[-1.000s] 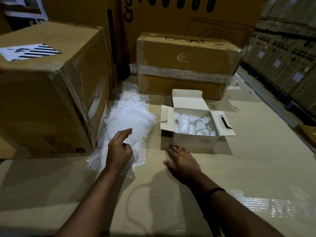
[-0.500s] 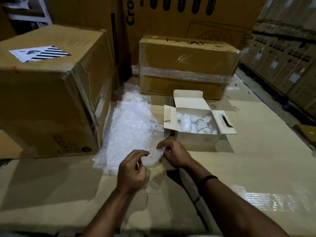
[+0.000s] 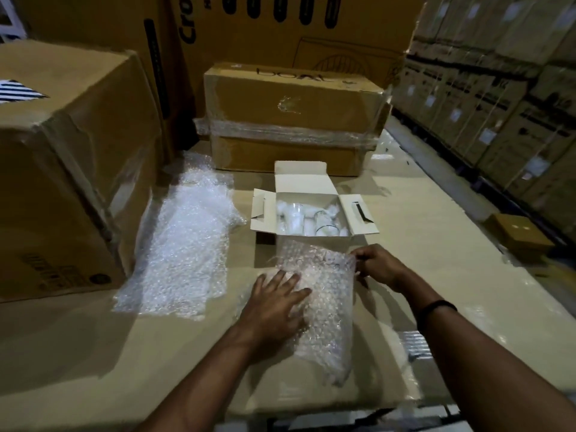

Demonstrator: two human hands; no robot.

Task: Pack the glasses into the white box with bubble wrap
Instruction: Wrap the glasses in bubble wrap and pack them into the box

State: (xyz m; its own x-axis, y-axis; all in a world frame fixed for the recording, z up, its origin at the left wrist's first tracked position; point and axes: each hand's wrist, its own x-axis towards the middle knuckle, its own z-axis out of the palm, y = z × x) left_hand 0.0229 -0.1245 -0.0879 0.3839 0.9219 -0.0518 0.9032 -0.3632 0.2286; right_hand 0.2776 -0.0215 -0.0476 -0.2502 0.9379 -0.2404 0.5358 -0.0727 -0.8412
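a: from the head view, where do your hands sit?

b: your left hand (image 3: pixel 277 302) lies flat, fingers straight, pressing the bubble wrap sheet (image 3: pixel 324 307) onto the surface (image 3: pixel 436 251). your right hand (image 3: pixel 378 268) pinches that sheet's far right corner, which is lifted a little.

a: and the glasses?

b: the glasses (image 3: pixel 324 221) stand inside the white box (image 3: pixel 304 182), flaps open, just beyond the sheet, with white padding around them. i cannot tell how many there are. a larger pile of bubble wrap (image 3: pixel 187 244) lies to your left, beside a brown carton (image 3: pixel 62 182).

a: how will it all handle?

b: the sheet looks light, limp and a bit slippery, so i'd hold it by its corners or edges and keep one palm on it. the glasses are likely fragile and smooth. take each round the body, not the rim, and set it near the sheet's middle before rolling.
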